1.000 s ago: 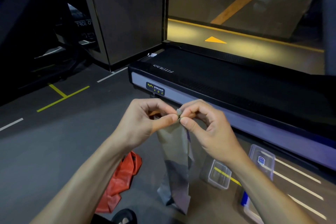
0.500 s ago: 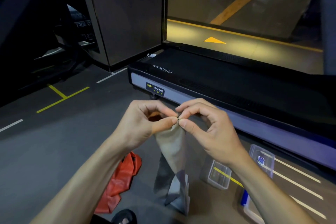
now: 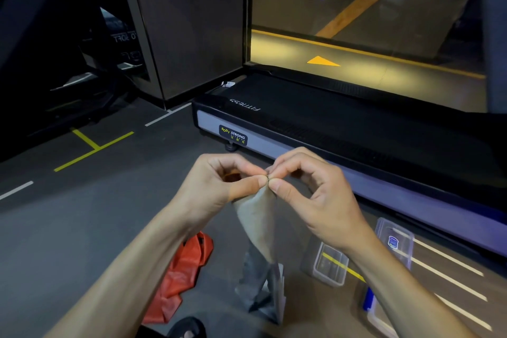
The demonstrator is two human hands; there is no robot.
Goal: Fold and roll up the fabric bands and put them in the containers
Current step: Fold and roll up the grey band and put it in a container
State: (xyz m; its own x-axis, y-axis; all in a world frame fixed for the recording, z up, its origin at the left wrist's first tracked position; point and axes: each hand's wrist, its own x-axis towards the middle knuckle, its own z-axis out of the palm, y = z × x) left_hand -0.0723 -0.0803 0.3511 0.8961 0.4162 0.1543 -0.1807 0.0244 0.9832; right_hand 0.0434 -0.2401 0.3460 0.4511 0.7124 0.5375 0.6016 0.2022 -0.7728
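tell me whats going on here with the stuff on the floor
A person pinches the top edge of a grey fabric band between the left hand and right hand; it hangs to the floor, not yet rolled. A red band lies crumpled on the floor, and a clear container sits open by the treadmill.

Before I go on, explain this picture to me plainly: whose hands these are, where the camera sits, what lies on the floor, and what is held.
There is no machine here: a person wears a camera on the head, looking down at their own bare hands. The left hand and right hand both pinch the top edge of a grey fabric band, which hangs down to the floor. On the dark floor lie a crumpled red band, a clear plastic container and a clear lid. Behind them stands a treadmill.
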